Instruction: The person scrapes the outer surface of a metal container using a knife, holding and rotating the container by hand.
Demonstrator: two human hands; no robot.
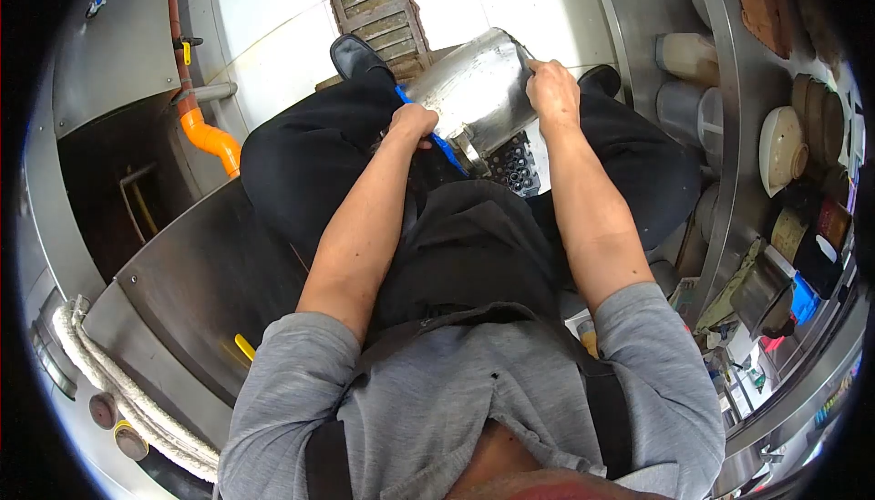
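Between my knees, a scuffed metal container [488, 85] lies tilted over the floor. My right hand [553, 94] is closed on its far right rim, thumb side toward the metal. Next to the container's near left end, my left hand [415, 123] is closed around a long blue strip [448, 154] that runs along that end. What kind of thing the blue strip belongs to cannot be made out. A dark perforated mat [515, 170] shows on the floor beneath the container.
A slatted floor drain [375, 3] crosses the white tiles ahead. At left are steel cabinets [118, 44], an orange pipe [208, 140] and a pale hose [118, 391]. Steel shelves on the right hold bowls [782, 149] and plastic tubs [688, 58].
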